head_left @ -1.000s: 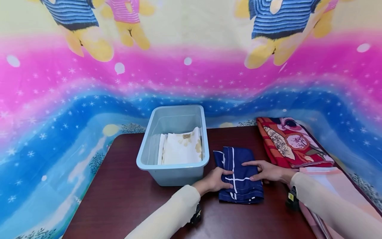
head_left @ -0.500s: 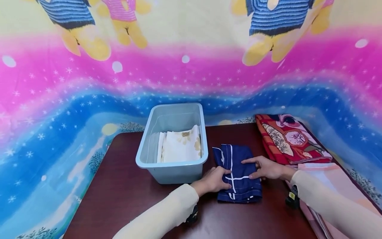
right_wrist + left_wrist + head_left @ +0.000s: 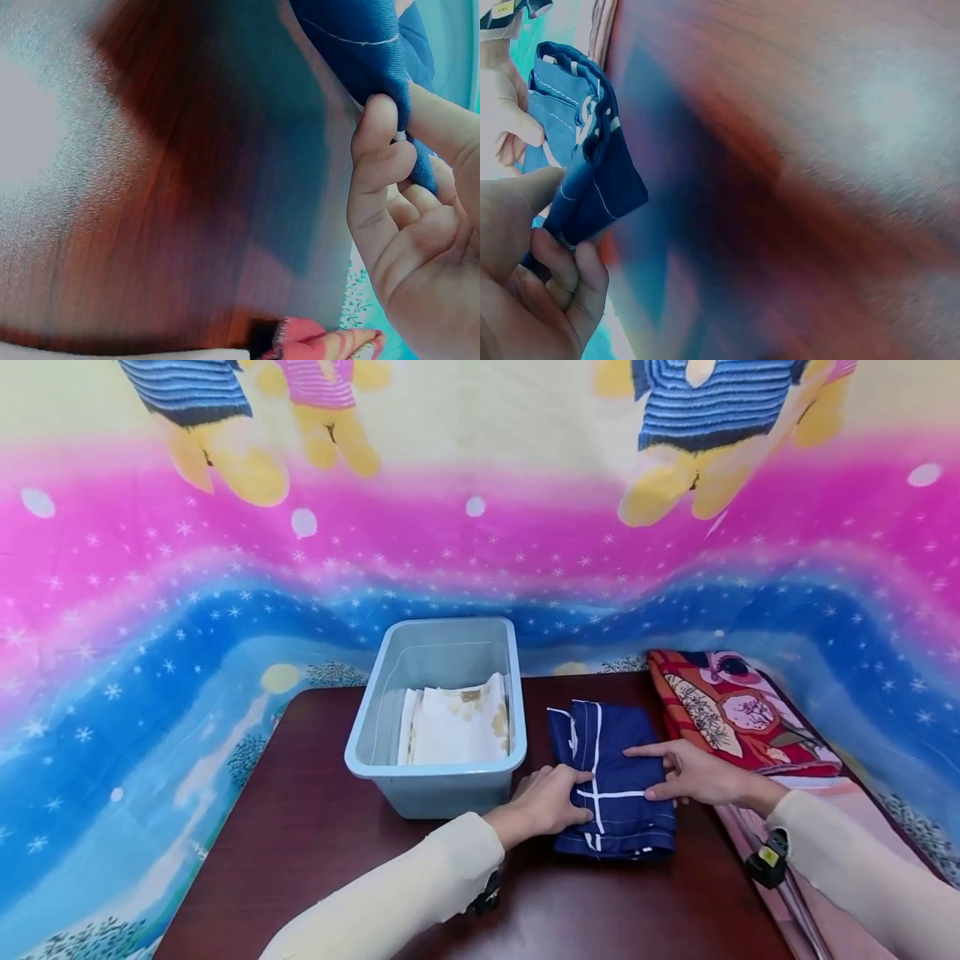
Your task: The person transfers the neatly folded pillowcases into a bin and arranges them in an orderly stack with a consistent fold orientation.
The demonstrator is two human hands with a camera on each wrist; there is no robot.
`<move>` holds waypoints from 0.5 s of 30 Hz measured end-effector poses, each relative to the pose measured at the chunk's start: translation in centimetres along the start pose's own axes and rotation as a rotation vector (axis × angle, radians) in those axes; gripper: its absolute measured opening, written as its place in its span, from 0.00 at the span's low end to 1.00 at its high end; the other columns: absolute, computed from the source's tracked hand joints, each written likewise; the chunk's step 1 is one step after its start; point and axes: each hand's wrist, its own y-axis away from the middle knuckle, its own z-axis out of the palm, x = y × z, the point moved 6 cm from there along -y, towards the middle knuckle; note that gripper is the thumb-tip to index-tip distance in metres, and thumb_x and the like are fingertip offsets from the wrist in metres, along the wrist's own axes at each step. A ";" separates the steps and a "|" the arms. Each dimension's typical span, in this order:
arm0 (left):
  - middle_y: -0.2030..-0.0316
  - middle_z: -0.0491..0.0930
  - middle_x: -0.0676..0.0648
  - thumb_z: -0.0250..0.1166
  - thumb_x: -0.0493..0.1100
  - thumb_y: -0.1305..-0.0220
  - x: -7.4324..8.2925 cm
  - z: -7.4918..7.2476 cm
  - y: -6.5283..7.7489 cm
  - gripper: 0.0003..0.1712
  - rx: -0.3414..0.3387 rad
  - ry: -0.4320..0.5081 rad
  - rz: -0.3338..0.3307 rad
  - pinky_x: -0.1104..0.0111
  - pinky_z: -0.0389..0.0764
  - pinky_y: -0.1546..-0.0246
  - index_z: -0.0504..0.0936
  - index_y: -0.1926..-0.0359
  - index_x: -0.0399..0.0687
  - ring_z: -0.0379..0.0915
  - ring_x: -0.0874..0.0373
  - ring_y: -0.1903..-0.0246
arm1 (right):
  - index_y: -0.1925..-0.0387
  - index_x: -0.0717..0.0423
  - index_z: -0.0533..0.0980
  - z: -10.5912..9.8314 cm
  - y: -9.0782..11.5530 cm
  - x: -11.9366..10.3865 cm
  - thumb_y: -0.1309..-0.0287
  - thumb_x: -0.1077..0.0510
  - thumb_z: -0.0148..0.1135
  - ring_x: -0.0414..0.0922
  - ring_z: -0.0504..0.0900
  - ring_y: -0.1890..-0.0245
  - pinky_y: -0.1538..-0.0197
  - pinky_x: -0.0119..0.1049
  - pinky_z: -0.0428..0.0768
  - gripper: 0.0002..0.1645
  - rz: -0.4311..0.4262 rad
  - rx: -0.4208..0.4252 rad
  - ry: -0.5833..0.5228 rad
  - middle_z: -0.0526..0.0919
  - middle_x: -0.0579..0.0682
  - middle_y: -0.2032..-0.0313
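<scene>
A folded navy cloth [image 3: 626, 822] with white lines lies between my two hands, right of the bin in the head view. My left hand [image 3: 543, 800] grips its left side, thumb on top. In the left wrist view, the left fingers [image 3: 591, 277] curl beneath the layered folds. On the opposite side my right hand [image 3: 705, 774] pinches the cloth, and the right wrist view shows the fingers [image 3: 373, 127] bent round its edge. Both wrist views show the cloth raised off the tabletop, with a dark shadow below.
A light blue plastic bin [image 3: 435, 770] stands left of the hands, holding folded white cloth [image 3: 457, 731] with brown print. To the right lie a folded red patterned cloth [image 3: 750, 714] and a pale pink cloth [image 3: 828, 897], partly under my right forearm. The dark wooden table [image 3: 322, 860] meets a printed curtain behind.
The navy cloth has risen and shifted slightly away from me, with both hands moving along with it. Both hands keep their hold. The bin and the other cloths stay in place.
</scene>
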 end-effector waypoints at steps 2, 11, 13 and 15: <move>0.42 0.84 0.54 0.75 0.54 0.43 0.3 -0.6 0.0 0.33 0.012 -0.007 -0.006 0.72 0.76 0.71 0.80 0.36 0.67 0.84 0.61 0.59 | 0.29 0.65 0.66 -0.3 0.2 -0.5 0.40 0.58 0.71 0.46 0.72 0.90 0.80 0.41 0.78 0.41 -0.005 0.006 0.000 0.70 0.61 0.87; 0.43 0.84 0.53 0.75 0.53 0.42 1.4 -2.1 0.1 0.31 0.044 0.024 -0.010 0.73 0.74 0.76 0.80 0.36 0.65 0.82 0.64 0.63 | 0.28 0.66 0.64 -1.8 1.0 -2.4 0.39 0.59 0.69 0.40 0.70 0.90 0.80 0.37 0.77 0.41 -0.026 0.011 -0.024 0.67 0.55 0.88; 0.43 0.85 0.54 0.75 0.53 0.42 1.6 -2.1 0.4 0.31 0.046 0.016 -0.016 0.73 0.73 0.77 0.81 0.36 0.65 0.82 0.64 0.64 | 0.28 0.67 0.64 -1.7 1.2 -2.6 0.38 0.59 0.69 0.40 0.70 0.90 0.80 0.37 0.77 0.41 -0.038 -0.006 -0.032 0.66 0.59 0.87; 0.43 0.85 0.55 0.75 0.53 0.42 1.8 -2.2 0.7 0.31 0.048 0.007 -0.025 0.73 0.73 0.77 0.81 0.37 0.65 0.83 0.64 0.63 | 0.28 0.68 0.64 -1.6 1.3 -2.8 0.38 0.60 0.69 0.40 0.69 0.90 0.81 0.36 0.76 0.40 -0.058 -0.019 -0.036 0.65 0.63 0.87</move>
